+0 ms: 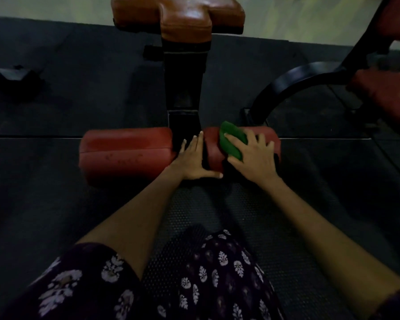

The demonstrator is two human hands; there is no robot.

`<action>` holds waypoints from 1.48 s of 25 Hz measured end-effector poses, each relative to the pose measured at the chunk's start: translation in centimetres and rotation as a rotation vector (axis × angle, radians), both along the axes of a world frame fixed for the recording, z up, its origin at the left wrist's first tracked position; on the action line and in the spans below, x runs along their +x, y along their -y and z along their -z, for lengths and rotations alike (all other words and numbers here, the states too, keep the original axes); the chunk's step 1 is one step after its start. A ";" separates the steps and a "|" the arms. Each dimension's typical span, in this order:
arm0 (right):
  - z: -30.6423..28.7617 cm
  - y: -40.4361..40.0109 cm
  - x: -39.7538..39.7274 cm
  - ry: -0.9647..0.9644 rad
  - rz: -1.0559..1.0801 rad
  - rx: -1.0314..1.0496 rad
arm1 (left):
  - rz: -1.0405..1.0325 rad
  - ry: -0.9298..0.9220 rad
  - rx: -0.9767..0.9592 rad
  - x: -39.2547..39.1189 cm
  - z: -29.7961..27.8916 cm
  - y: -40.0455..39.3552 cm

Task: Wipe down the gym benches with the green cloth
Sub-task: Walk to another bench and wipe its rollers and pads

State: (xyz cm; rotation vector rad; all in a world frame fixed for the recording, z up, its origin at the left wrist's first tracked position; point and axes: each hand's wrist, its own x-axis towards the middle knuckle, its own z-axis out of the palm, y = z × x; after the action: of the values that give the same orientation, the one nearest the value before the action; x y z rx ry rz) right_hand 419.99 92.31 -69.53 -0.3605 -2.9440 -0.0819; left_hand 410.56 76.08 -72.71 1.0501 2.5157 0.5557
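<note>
A gym bench stands in front of me with two red roller pads low down, the left pad [125, 153] and the right pad [211, 146], on either side of a black post [184, 84]. A brown padded seat [180, 15] sits at the far end. My right hand [252, 155] presses the green cloth [231, 139] flat onto the right pad with its fingers spread. My left hand [195, 160] lies against the inner end of the right pad, fingers straight and thumb stretched out beneath it.
Dark rubber mats [56, 100] cover the floor. A curved black frame [293, 84] and red pads of another machine [388, 95] stand at the right. A black bracket [12, 77] lies at the far left. My patterned clothing fills the bottom.
</note>
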 end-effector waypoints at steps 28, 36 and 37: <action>-1.2 -2.1 -1.3 -0.100 0.271 -0.148 | -0.023 -0.092 -0.090 -0.2 -0.4 -0.8; 0.3 0.6 0.1 -0.059 -0.093 -0.034 | -0.041 -0.125 -0.130 -0.1 0.2 -0.4; 0.5 -1.5 0.8 -0.085 0.023 -0.045 | -0.038 -0.107 -0.102 0.1 0.1 -0.5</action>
State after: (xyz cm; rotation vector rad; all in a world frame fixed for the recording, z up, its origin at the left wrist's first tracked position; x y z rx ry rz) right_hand 420.81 93.82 -70.06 -0.3949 -2.8623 -0.0028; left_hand 410.65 76.63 -72.85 1.0214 2.6313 0.3863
